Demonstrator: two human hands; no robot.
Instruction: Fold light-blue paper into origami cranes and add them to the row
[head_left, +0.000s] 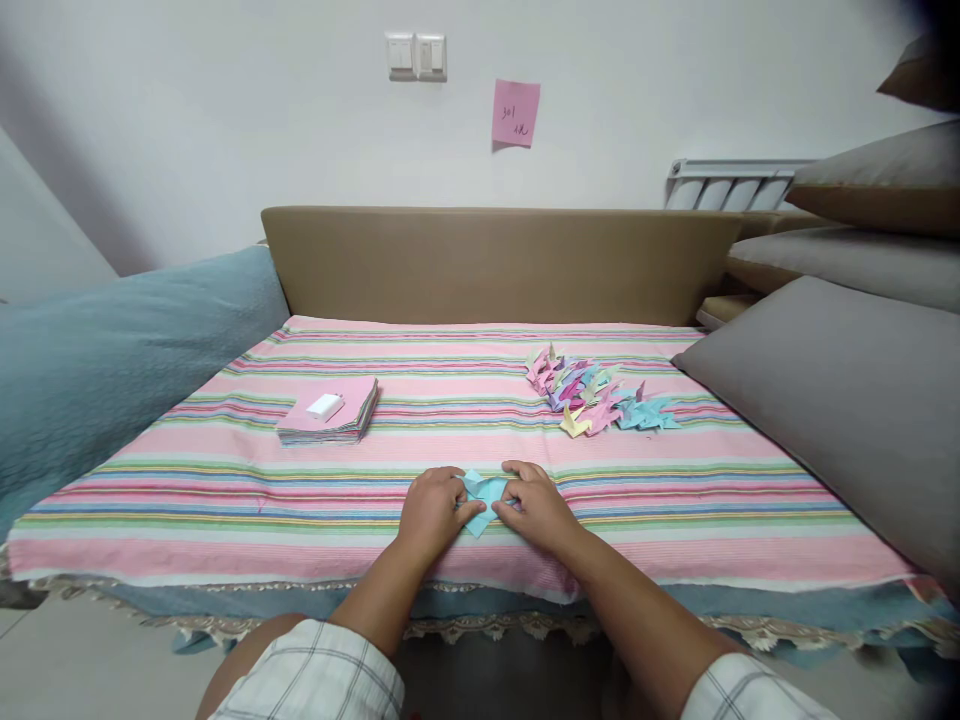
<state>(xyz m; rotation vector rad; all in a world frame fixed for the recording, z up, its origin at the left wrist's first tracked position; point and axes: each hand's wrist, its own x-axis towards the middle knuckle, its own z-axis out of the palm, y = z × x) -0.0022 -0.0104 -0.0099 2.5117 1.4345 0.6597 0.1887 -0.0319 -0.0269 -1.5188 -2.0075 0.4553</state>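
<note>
A light-blue sheet of origami paper [484,492], partly folded, lies on the striped cloth [420,350] near its front edge. My left hand [437,508] grips its left side, the thumb pressing on top. On the opposite side, my right hand [536,508] pinches the paper between thumb and fingers. Both thumbs point inward, with a small gap of paper showing between them. Parts of the sheet are hidden under my fingers. Beyond my right hand lies a pile of folded paper cranes [581,390] in pink, purple, yellow and blue.
To the left is a stack of square paper [330,425] with a small white block [325,406] on top. Grey cushions [840,400] are piled at the right. A brown backrest [495,265] borders the far side, and a blue-covered armrest [150,340] the left.
</note>
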